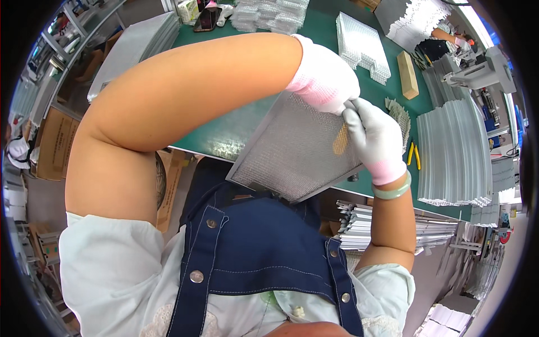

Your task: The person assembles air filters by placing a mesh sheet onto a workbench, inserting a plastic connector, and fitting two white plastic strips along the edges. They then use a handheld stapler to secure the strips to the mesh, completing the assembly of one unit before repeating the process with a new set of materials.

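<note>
A grey framed mesh filter panel [292, 149] lies tilted across the near edge of the green table, its near corner by my apron. An oval yellowish patch [340, 139] shows on its mesh beside my right fingers. My left hand [328, 78], in a white glove with a pink cuff, reaches across to the panel's far side with its fingers closed. My right hand [377, 135], gloved alike, pinches thumb and forefinger at the same place, touching the left fingertips. Both seem closed on the panel's edge; the exact pinch point is hidden by the gloves.
Stacked silvery mesh sheets [362, 45] lie at the far side of the table [213, 126]. A wooden block [407, 76], yellow-handled pliers [414, 154] and tall stacked metal strips [455, 151] stand right. A phone [207, 19] lies far left. Another person's arm [446, 36] shows far right.
</note>
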A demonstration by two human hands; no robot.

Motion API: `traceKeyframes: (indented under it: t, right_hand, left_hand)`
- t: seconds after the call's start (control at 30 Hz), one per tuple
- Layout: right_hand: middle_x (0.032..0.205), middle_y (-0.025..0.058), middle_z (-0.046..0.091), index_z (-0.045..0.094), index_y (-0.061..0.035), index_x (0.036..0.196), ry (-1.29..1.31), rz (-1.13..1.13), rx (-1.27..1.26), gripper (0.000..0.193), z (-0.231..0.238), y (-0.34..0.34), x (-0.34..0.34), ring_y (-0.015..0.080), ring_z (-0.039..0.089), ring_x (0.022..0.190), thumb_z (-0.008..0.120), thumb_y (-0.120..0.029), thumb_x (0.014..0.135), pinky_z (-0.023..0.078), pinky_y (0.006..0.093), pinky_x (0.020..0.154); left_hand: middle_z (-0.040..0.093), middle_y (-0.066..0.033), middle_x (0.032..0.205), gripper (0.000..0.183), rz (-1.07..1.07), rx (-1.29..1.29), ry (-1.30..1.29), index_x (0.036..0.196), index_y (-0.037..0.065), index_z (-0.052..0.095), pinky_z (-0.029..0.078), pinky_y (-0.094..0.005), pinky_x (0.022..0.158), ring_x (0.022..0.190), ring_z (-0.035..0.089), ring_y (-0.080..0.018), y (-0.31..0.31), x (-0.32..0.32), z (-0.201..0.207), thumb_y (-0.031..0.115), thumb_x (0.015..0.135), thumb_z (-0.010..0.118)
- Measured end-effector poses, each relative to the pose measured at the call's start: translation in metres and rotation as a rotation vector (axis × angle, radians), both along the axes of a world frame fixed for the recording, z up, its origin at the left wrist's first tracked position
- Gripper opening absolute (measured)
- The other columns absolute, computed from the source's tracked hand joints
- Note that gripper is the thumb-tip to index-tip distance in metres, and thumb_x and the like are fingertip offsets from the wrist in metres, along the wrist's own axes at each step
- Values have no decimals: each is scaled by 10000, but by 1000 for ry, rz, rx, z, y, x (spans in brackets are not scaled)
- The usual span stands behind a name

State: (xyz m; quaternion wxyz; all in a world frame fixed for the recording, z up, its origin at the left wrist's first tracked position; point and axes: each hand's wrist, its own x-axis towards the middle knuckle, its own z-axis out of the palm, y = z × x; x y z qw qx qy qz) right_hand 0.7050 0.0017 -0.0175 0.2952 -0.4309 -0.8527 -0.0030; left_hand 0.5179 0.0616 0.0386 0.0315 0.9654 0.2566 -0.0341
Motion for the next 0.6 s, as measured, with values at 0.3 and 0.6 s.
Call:
traceKeyframes:
  t: [0.3, 0.6]
  right_hand:
    - [789, 130, 669, 677, -102, 1040, -14, -28, 72, 242, -22, 22, 5, 311, 668, 726, 600, -306, 936, 528, 387, 653]
    - [803, 132, 676, 703, -95, 986, 81, -21, 31, 170, -20, 15, 3, 311, 672, 728, 639, -234, 912, 527, 358, 654]
  left_hand:
    - [649, -138, 956, 560, 298, 565, -537, 1130, 9, 635, 444, -435, 954, 944, 615, -339, -24, -58, -38, 419, 764, 743]
    - [618, -123, 842, 486, 490, 618, -803, 1073, -12, 647, 480, -424, 820, 807, 600, -318, -43, -45, -71, 346, 767, 766]
